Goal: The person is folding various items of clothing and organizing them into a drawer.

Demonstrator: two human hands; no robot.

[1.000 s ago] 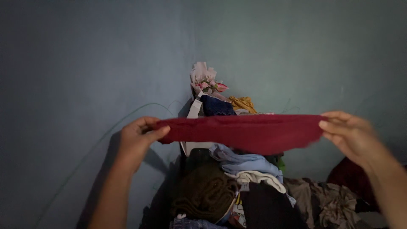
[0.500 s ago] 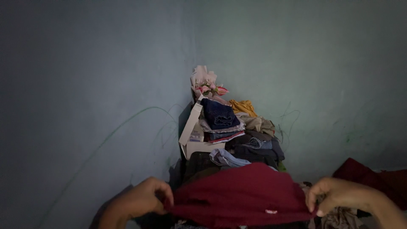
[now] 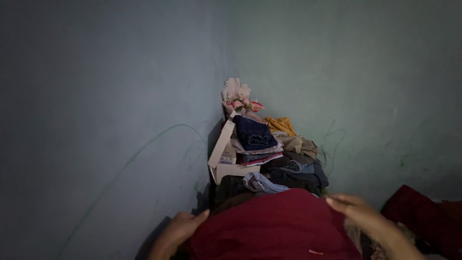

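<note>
dark red cloth, navy folded jeans, mustard garment, teal wall

I am seeing a dark red garment lying spread low in the view, in front of the heap of clothes in the corner. Its cloth is looking smooth and rounded along the top edge, with a small pale tag showing near its lower right part. It is sitting between my 2 hands, its left edge touching my left hand, its upper right edge lying under my right hand.
</note>
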